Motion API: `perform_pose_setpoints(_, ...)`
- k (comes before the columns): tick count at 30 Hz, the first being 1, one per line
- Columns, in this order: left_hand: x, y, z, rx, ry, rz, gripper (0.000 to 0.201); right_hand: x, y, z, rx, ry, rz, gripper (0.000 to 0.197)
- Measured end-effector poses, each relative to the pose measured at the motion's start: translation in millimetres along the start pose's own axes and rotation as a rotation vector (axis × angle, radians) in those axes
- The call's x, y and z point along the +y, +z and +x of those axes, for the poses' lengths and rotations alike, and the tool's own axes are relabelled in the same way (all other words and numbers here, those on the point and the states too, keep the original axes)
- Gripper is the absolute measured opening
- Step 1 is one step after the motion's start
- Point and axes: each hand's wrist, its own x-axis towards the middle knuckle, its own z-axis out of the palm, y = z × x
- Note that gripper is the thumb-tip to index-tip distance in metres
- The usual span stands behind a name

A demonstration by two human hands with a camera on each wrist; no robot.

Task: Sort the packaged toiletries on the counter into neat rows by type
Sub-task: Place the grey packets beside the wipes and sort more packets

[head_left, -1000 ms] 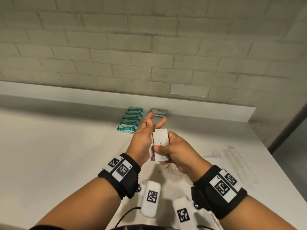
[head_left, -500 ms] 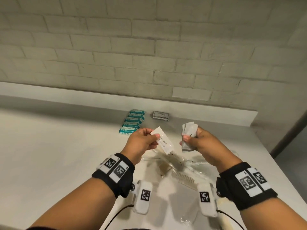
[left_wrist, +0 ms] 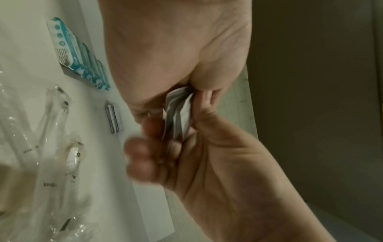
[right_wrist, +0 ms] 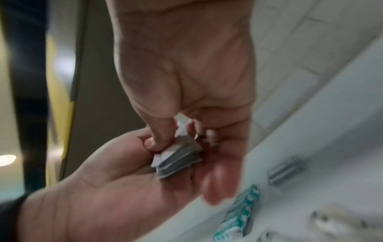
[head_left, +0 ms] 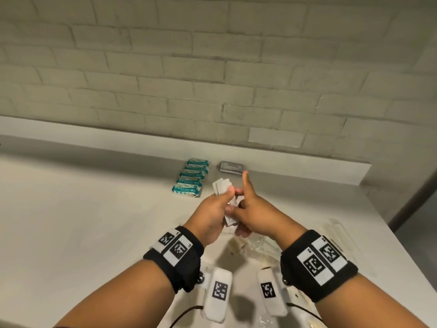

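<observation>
Both hands meet above the middle of the white counter (head_left: 94, 221) around a small stack of white sachets (head_left: 222, 188). My left hand (head_left: 212, 209) holds the stack with its thumb on top. My right hand (head_left: 253, 209) pinches the same sachets (right_wrist: 178, 157) with its thumb (right_wrist: 159, 139) pressed on them, while its index finger sticks up. In the left wrist view the sachets (left_wrist: 178, 111) show edge-on between the fingers of both hands. Several teal packets (head_left: 191, 181) lie in a row at the back, with a grey packet stack (head_left: 231, 166) to their right.
Clear plastic-wrapped items (head_left: 260, 247) lie on the counter under and near my hands, and more clear wrapped pieces (head_left: 338, 235) lie at the right. A low ledge (head_left: 142, 147) and a brick wall close the back. The counter's right edge (head_left: 402, 254) drops off.
Half a second ago the hands were apart, the left with one sachet, the right with a small stack. Now they have come together and the sachets form one stack.
</observation>
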Motion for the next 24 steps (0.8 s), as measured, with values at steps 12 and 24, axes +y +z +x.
perform_pose_setpoints(12,16,0,-2,-0.044,-0.194,0.159,0.026,-13,-4,-6,0.09,-0.459,-0.707,0.128)
perform_pose_setpoints(24,27,-5,3,-0.056,-0.29,-0.047,0.019,-19,-5,1,-0.021,-0.414,-0.616,0.132)
